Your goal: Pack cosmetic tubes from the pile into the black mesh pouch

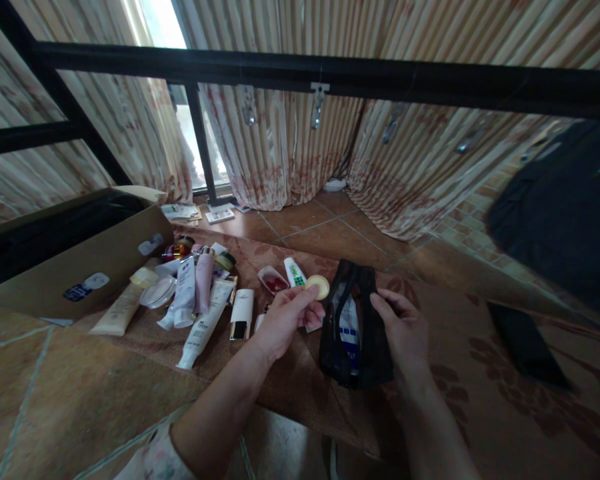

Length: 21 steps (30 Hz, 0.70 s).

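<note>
Between the thumb and fingers of my left hand [287, 319] is a small round jar [318, 287] with a pale yellow lid, held just left of a black mesh pouch [377, 333]. My right hand [403, 327] pinches the pouch's right edge. The pouch gapes along its top, and a blue and white tube [349, 330] shows inside. Behind my left hand lie a white tube with green print [294, 272] and a small clear container with red contents [273, 281]. A white bottle with a shiny base [242, 313] rests left of my wrist.
Several tubes and jars, among them a white tube [207, 323] and a pink bottle [204, 280], are heaped beside a cardboard box [87, 270]. A black phone-like slab [527, 343] lies right on the brown cloth [460, 387]. A dark metal rail [280, 70] crosses before the curtains [290, 147].
</note>
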{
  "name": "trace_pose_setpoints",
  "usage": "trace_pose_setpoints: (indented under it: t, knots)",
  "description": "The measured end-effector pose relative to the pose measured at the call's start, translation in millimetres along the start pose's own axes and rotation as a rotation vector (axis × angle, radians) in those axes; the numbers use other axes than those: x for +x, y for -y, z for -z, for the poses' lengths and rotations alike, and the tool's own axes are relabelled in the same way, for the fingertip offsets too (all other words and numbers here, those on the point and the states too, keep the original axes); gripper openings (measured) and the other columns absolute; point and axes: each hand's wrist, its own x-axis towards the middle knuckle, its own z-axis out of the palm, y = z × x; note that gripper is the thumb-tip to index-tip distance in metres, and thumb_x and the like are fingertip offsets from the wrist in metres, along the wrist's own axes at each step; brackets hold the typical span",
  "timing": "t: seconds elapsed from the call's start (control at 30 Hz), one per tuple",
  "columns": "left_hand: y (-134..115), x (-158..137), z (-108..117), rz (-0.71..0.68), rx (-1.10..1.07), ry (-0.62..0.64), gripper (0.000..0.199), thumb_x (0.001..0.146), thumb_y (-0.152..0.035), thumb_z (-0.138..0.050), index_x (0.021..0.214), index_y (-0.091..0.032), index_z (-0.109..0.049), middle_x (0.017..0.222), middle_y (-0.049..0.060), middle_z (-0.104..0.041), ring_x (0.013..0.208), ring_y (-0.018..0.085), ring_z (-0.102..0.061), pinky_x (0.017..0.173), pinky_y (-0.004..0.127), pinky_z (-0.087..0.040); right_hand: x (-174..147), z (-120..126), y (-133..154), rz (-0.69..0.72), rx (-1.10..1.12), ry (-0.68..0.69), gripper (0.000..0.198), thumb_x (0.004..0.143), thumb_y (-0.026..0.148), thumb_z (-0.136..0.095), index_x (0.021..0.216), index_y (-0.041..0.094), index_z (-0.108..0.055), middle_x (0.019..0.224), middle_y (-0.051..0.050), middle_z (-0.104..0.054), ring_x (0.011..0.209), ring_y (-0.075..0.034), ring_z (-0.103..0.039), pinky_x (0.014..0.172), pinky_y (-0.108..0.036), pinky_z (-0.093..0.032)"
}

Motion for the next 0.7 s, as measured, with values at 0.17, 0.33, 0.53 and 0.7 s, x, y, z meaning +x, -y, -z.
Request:
trace_pose_setpoints:
  t: [0.17,0.33,0.53,0.7]
  knots:
    - [-1.0,0.4,-0.6,-0.004,0.002,-0.005,0.036,0.075,-0.048,-0.069,0.074,-0.012,-0.06,0.062,0.003,-0.065,0.047,0.007,-0.053,0.048,0.018,-0.039,-0.5,-0.1,-0.2,-0.007,0.012,0.012,0.033,0.063,0.041,-0.075,0.087,0.017,-0.072,0.078,-0.004,-0.072,0.07,-0.019,-0.066,0.066,-0.031,-0.051]
    - [-1.5,0.1,-1.5,0.006,-0.008,-0.017,0.036,0.074,-0.048,-0.069,0.074,-0.013,-0.059,0.061,0.002,-0.064,0.046,0.007,-0.053,0.047,0.019,-0.038,0.0,-0.2,-0.9,-0.015,0.007,0.006,0.032,0.062,0.04,-0.076,0.085,0.017,-0.072,0.078,-0.004,-0.072,0.071,-0.019,-0.066,0.066,-0.031,-0.051]
    - [-1.5,-0.2,-1.6,0.002,-0.001,-0.016,0.036,0.074,-0.047,-0.069,0.073,-0.012,-0.06,0.061,0.002,-0.064,0.046,0.007,-0.052,0.048,0.019,-0.037,0.0,-0.1,-2.2,0.017,0.003,0.004,0.033,0.063,0.041,-0.075,0.085,0.016,-0.073,0.078,-0.005,-0.072,0.07,-0.019,-0.066,0.065,-0.031,-0.052]
    - [-1.7,0.1,-2.0,0.007,-0.008,-0.02,0.037,0.073,-0.049,-0.07,0.074,-0.013,-0.059,0.061,0.002,-0.064,0.046,0.007,-0.052,0.048,0.019,-0.037,0.6,0.0,-2.9,-0.015,0.036,0.01,0.036,0.061,0.042,-0.076,0.086,0.017,-0.073,0.078,-0.004,-0.072,0.068,-0.019,-0.065,0.063,-0.031,-0.05]
